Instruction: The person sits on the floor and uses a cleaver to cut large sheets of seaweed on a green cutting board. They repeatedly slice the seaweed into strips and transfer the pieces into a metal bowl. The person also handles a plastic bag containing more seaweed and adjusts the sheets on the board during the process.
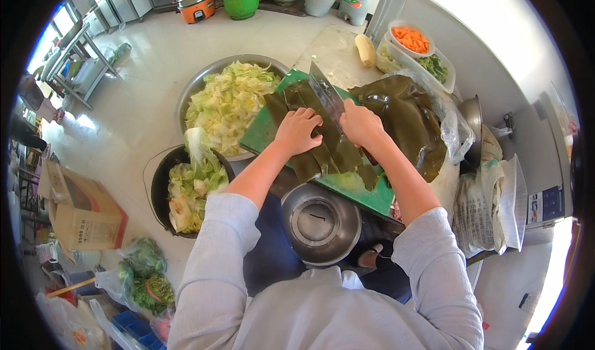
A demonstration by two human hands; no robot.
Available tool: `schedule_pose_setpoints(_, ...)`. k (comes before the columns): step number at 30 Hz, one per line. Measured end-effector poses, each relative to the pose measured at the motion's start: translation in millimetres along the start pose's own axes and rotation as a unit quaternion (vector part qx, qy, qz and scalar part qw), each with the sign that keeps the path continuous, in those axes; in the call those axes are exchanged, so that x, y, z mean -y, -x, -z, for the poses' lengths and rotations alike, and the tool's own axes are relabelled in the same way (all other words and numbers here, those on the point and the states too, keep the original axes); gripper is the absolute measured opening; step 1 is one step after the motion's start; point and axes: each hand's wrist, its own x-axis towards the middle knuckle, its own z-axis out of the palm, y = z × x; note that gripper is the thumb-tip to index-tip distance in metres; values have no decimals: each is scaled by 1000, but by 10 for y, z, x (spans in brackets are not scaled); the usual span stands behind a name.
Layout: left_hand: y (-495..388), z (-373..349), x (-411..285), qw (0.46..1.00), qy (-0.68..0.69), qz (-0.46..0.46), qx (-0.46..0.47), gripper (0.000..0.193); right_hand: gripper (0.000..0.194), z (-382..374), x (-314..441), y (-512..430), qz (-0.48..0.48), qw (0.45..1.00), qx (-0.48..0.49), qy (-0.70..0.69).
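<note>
My right hand (361,123) grips the handle of a cleaver (327,92), its broad blade resting among dark green kelp sheets on a green cutting board (258,127). Pressing on the kelp strips (302,94) just left of the blade is my left hand (298,134), fingers bent and thumb toward the knife. Cuts divide the kelp on the board into wide bands. A larger heap of uncut kelp (404,117) lies to the right, partly past the board's edge. My right hand and wrist hide the cleaver's handle in part.
A steel basin of chopped cabbage (232,103) stands left of the board, with a black bucket of cabbage scraps (186,196) nearer me. A metal bowl (320,224) sits below the board's front edge. At the back right are a peeled daikon-like vegetable (365,50) and a tub of cut carrots (410,40).
</note>
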Motion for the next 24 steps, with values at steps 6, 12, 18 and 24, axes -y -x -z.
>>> schedule_pose_setpoints(6, -19, -60, 11, 1000, 4, -8, -28, 25, 17, -20, 164, -359, -17, 998, 47, -30)
schedule_pose_setpoints(12, -177, -133, 149, 999, -10, 9, -49, 24, 20, 11, 217, -484, -3, 999, 51, -12)
schedule_pose_setpoints(18, -231, -150, 223, 998, -5, 34, -46, 29, 21, 88, 230, -515, 2, 997, 73, -9)
schedule_pose_setpoints(24, -218, -159, 215, 997, -21, 27, -73, 28, 19, 162, 94, -181, -14, 995, 101, -10)
